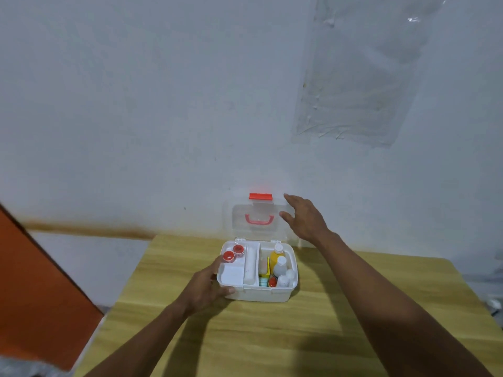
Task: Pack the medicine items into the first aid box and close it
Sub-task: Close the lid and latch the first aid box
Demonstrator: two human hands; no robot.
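box point(261, 294) open on table point(353, 308), items inside | left hand point(206, 287) grasps its left front corner, fingers partly hidden | right hand point(304, 219) released, fingers straight at upright clear lid point(255, 223), contact unclear | lid faint against wall point(136, 104) | bottles point(280, 268) crowded, labels too small to read

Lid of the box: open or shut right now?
Open. The lid stands upright behind the box; bottles show inside. Right hand is at its edge.

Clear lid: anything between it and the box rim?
No item crosses the white plastic first aid box's rim. Only the left hand, gripping its left end, has fingers at the rim, in the upright clear lid's path.
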